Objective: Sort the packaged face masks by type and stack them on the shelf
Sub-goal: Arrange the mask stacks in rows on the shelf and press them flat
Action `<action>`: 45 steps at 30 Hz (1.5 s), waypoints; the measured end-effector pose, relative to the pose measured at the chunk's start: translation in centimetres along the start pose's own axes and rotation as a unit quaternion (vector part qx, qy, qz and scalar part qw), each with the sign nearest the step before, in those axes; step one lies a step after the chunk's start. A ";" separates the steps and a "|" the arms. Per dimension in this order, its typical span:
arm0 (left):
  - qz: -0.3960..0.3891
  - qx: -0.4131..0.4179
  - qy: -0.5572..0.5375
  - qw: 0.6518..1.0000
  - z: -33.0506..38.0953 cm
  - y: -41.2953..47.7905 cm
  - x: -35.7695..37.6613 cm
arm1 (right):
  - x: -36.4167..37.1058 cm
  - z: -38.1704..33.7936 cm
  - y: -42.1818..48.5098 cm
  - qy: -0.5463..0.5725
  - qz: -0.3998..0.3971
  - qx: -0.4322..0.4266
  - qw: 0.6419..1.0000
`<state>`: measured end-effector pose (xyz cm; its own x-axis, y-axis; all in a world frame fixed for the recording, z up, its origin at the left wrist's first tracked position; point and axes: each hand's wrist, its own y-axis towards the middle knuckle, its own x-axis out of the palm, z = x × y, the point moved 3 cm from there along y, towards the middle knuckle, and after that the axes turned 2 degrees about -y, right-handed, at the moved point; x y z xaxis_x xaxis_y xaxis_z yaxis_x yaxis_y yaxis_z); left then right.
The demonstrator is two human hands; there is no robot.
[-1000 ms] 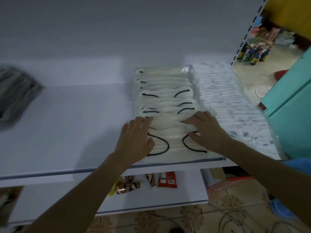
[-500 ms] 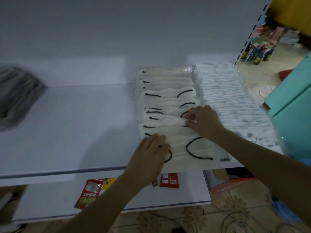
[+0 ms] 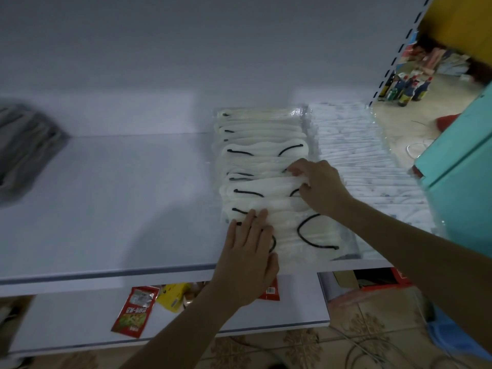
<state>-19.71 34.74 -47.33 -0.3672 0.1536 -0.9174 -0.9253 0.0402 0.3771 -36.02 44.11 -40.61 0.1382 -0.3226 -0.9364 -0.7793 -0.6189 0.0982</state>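
Note:
A row of packaged cream masks with black ear loops [image 3: 255, 161] lies overlapped from the back of the white shelf [image 3: 111, 209] to its front edge. Beside it on the right runs a row of packaged white patterned masks [image 3: 356, 155]. My left hand [image 3: 250, 251] lies flat, fingers straight, on the front cream packs near the shelf edge. My right hand [image 3: 319, 185] has its fingertips curled onto the right end of a cream pack in the middle of the row and pinches it. A blurred pile of grey masks [image 3: 24, 150] sits at the far left.
The lower shelf [image 3: 66, 315] holds a red snack packet [image 3: 133, 311], a yellow packet [image 3: 173, 294] and another red packet [image 3: 270, 291]. A teal cabinet [image 3: 463, 161] stands close on the right. Bottles [image 3: 402, 89] stand on the floor beyond the shelf upright.
My left hand slid back toward the shelf's front edge. My right hand moved further up the cream row and its fingers curled onto a pack's right end.

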 end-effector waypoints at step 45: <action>-0.069 -0.092 0.027 0.993 -4.5 3.4 0.3 | 1.0 0.3 1.4 -0.089 0.034 0.008 0.995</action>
<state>-23.37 30.52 -46.87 -0.2365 0.1049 -0.9659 -0.9668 -0.1243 0.2233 -37.14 43.16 -41.56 -0.0254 -0.2306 -0.9727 -0.7928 -0.5881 0.1602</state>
